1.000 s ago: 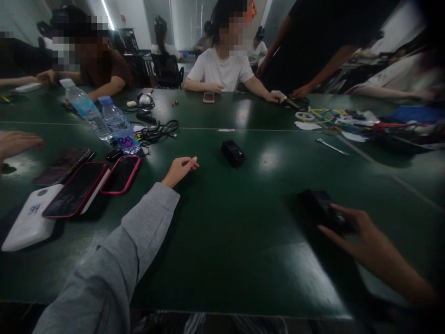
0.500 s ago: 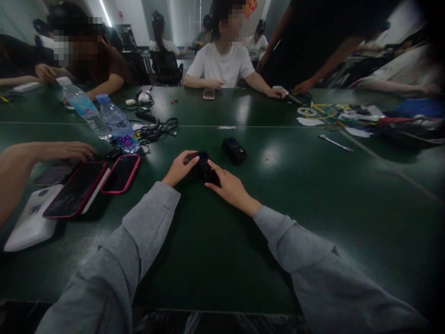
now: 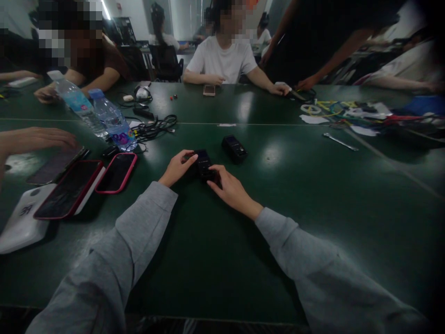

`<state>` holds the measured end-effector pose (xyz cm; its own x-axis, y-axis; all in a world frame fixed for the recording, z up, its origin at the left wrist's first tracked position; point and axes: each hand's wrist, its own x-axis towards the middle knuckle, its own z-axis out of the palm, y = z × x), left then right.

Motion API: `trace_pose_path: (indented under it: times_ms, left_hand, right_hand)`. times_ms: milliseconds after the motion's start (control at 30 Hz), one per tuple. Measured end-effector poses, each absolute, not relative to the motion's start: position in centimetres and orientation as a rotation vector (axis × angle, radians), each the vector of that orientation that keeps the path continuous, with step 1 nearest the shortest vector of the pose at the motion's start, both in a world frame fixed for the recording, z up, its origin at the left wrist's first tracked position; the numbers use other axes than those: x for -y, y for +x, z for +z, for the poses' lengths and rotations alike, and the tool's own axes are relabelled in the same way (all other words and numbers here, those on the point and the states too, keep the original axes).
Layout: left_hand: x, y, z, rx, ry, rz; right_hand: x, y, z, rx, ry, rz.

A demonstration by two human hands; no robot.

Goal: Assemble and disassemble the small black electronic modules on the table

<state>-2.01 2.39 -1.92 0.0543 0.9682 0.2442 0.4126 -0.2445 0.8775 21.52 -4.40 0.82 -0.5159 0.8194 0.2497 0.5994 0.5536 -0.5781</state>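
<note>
In the head view, a small black box-shaped device (image 3: 203,161) with faint light markings on its top face sits between my hands, low over the green table. My left hand (image 3: 178,167) pinches its far left side with thumb and fingers. At its near right corner, the curved fingers and thumb of my right hand (image 3: 231,188) grip the edge. Just beyond, slightly to the right, a similar black box (image 3: 234,148) rests on the table, touched by neither hand. I cannot tell exactly what kind of device these are.
On the left lie a pink-edged phone (image 3: 117,172), a red-edged phone (image 3: 69,189) and a white power bank (image 3: 27,218); another person's hand (image 3: 41,138) hovers there. Two water bottles (image 3: 113,120) stand beside black cables (image 3: 158,127). At right are a wrench (image 3: 340,142) and tangled wires (image 3: 333,109).
My right fingers have drawn back from the device's top face to its near right corner, uncovering more of it. The other person's hand at left has lifted and shifted left.
</note>
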Motion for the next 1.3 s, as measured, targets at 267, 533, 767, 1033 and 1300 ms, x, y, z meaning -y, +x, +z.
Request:
trace_pose_path:
  times_ms: [267,533,767,1033,1300]
  left_hand:
    - [-2.35,-2.04,-1.81,-1.399,1.747,1.153]
    - [-2.38,-2.00,-1.80,-1.396,1.733,1.152]
    - [-2.06,-1.86,-1.39,-1.380,1.681,1.155]
    - [-2.09,-2.00,-1.35,-1.368,1.714,1.130]
    - [-2.43,-2.10,-1.55,-1.392,1.759,1.129]
  right_hand:
    - [4.48,21.59,0.69,2.326,-1.065,0.503]
    - [4.54,21.37,0.95,2.337,-1.092,0.487]
    - [4.65,21.37,1.19,2.332,-1.107,0.513]
    - [4.58,21.43,1.00,2.328,-1.102,0.531]
    - [4.71,21.34,1.40,2.319,-1.095,0.548]
